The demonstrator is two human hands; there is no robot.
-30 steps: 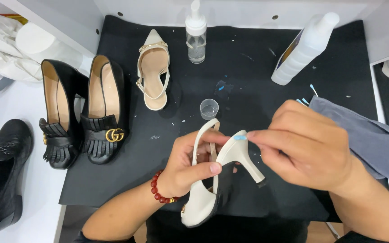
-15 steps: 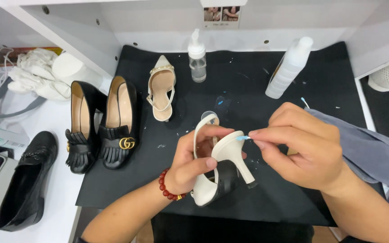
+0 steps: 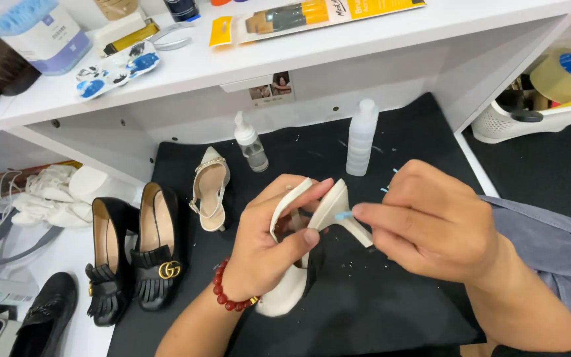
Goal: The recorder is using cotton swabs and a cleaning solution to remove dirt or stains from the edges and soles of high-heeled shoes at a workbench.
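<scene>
My left hand (image 3: 269,241), with a red bead bracelet at the wrist, grips a cream slingback heeled shoe (image 3: 292,291) held upside down above the black mat (image 3: 378,311). Its heel (image 3: 338,211) points up and to the right. My right hand (image 3: 431,228) pinches a thin swab with a light blue tip (image 3: 343,215) and presses that tip against the heel. The matching cream slingback shoe (image 3: 210,188) lies on the mat to the left, toe pointing away.
A clear spray bottle (image 3: 250,143) and a white squeeze bottle (image 3: 361,138) stand at the mat's back. A pair of black fringed loafers (image 3: 133,254) sits left, another black shoe (image 3: 44,316) at lower left. A white shelf (image 3: 246,56) overhead carries supplies. Grey cloth (image 3: 550,244) lies right.
The view has tilted up, so the shelf above now shows. Both hands with the shoe and swab sit lower and closer in the picture; the swab tip stays at the heel.
</scene>
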